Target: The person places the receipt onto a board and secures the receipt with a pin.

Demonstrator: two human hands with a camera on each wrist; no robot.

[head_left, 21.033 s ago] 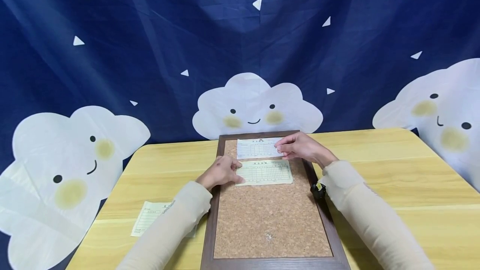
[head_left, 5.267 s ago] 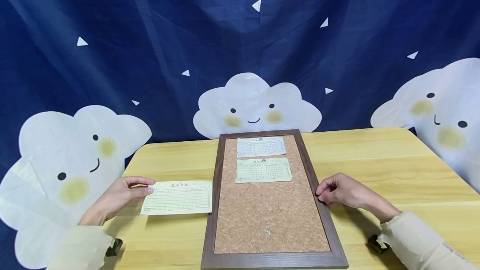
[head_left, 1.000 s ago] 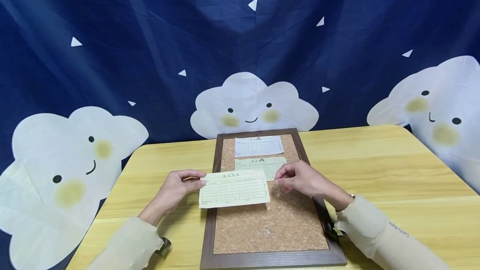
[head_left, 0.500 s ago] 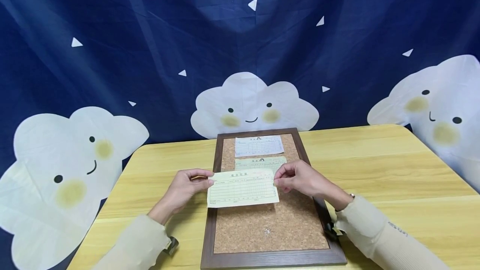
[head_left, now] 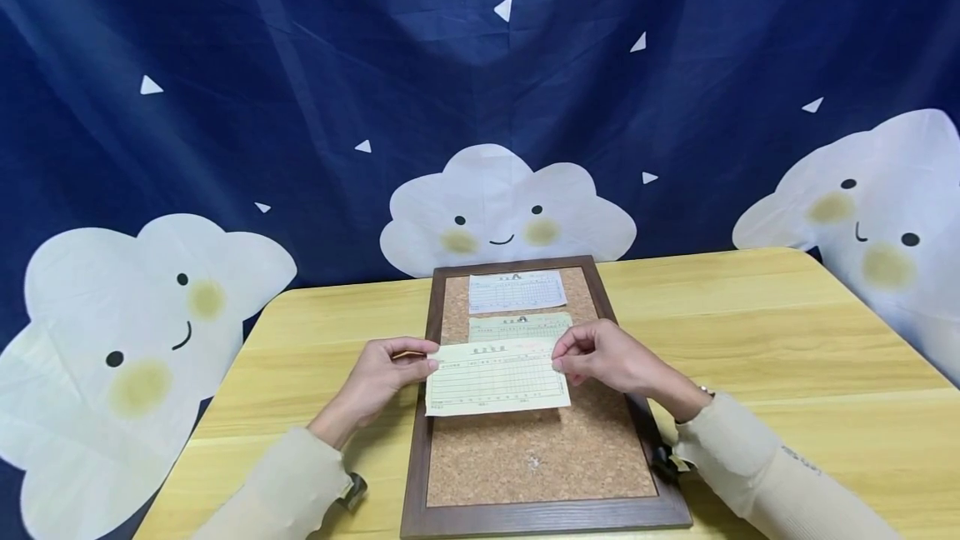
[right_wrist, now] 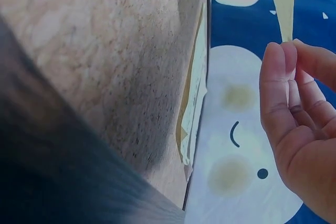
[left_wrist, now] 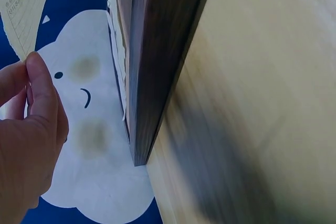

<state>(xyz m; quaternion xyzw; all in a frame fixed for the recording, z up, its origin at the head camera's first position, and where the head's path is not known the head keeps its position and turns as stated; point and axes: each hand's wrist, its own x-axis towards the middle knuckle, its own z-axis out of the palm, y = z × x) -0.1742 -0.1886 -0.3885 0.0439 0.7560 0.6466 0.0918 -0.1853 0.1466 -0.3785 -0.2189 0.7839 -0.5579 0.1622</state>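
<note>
Both hands hold a pale yellow-green printed form slip (head_left: 495, 380) above the cork board (head_left: 543, 461). My left hand (head_left: 381, 382) pinches its upper left edge between thumb and fingers. At the upper right edge my right hand (head_left: 607, 358) pinches it too, fingertips together in the right wrist view around the slip's end (right_wrist: 284, 9). Behind it, a second yellow-green form slip (head_left: 517, 327) lies on the cork, its lower part hidden. A white-blue form slip (head_left: 517, 291) lies above that one near the board's far end.
A dark brown wooden frame (head_left: 547, 515) borders the cork, with a small pale mark (head_left: 533, 462) low on it. The board is on a light wooden table (head_left: 780, 340). A dark blue curtain with smiling clouds (head_left: 508, 211) hangs behind.
The held slip, earlier on the left of the table, is now over the board. In the last second my left hand moved it right, and my right hand has taken its right edge.
</note>
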